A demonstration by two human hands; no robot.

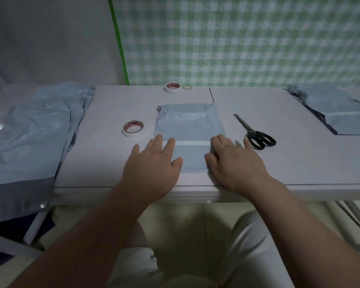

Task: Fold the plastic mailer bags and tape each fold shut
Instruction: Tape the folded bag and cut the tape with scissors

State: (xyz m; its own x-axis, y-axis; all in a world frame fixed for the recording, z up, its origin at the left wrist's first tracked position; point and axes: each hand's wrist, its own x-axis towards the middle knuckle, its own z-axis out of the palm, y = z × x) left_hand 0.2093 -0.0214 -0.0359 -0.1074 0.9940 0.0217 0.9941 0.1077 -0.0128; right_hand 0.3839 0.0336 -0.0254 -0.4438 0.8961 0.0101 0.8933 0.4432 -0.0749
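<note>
Step in hand, as judged: pressing the fold flat. A white strip runs across it, apparently tape already laid.

Left hand: fingers straight and spread, grip apart, palm down on the near left corner of the folded pale blue plastic mailer bag. The white tape roll with red core lies just beyond its little finger.

Right hand: likewise flat, grip apart, on the near right corner. The black-handled scissors lie just beside its little finger.

Next move likely calls for rubbing the strip down without springing the fold.

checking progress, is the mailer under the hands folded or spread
Folded: on the mailer bag a near flap lies over the body, white strip along its edge; left hand and right hand press it flat.
</note>
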